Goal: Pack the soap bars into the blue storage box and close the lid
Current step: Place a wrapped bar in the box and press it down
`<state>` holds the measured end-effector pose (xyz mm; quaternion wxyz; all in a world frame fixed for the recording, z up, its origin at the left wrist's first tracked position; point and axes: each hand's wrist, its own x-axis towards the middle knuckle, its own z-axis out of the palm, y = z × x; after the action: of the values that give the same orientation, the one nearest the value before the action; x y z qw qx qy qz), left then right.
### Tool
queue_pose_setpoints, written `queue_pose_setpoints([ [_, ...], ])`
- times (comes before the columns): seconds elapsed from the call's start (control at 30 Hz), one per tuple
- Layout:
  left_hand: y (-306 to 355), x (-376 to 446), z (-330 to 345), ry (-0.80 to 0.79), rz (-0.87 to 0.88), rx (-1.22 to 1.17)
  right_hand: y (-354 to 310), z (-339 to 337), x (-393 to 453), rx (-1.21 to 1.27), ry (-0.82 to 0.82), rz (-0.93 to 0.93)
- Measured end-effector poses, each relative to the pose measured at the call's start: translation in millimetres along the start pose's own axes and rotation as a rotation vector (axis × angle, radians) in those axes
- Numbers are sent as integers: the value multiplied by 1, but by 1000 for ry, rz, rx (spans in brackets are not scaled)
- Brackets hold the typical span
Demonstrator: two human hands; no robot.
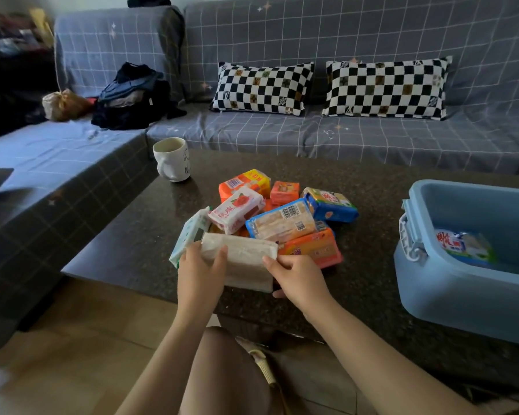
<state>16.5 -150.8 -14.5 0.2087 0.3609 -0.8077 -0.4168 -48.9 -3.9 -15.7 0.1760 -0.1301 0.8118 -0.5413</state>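
Left hand (200, 266) curled round the left end of a white-wrapped soap bar (242, 259), thumb lying across its top face. Right hand (297, 278) pinching the same bar at its right end, fingers tucked under the lower corner. Bar held just above the near edge of the dark speckled table (126, 235), tilted toward the camera.

Far left: grey grid-pattern sofa (372, 40) wrapping round the table, with a brown tied bag (65, 103) and a heap of dark clothes (132, 98) on its seat. White mug (172, 158) standing upright near the table's back-left corner, well apart from the soaps.

Just behind the left hand: a pale green-and-white pack (189, 235) standing on edge, touching the held bar. Then the pile of wrapped soaps: a white bar with a red rose print (237, 213) lying on top, an orange-and-yellow bar (246, 181) behind it, a small orange bar (284, 192) beside that. Toward the middle, a blue-edged bar with a barcode (282, 223) lying across the heap; a blue-and-yellow bar (330, 205) to its right; an orange bar (313, 248) at the front, just beside the right hand.

On the sofa seat behind: two black-and-white checkered pillows (262, 85) (385, 86) side by side.

Far right: blue storage box (450, 292) on the table, lid off or out of view, white latch (409, 235) hanging at its left end. Inside, one blue, white and green wrapped soap (465, 245) lying on the bottom. Box well apart from the pile.
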Motion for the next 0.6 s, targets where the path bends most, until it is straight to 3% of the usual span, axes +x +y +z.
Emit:
queue_pose_setpoints([
  [0.23, 7, -8, -6, 85, 14, -39, -9, -8, -11, 19, 70, 11],
  [0.6, 66, -26, -20, 86, 191, -99, -53, -65, -38, -112, 227, -82],
])
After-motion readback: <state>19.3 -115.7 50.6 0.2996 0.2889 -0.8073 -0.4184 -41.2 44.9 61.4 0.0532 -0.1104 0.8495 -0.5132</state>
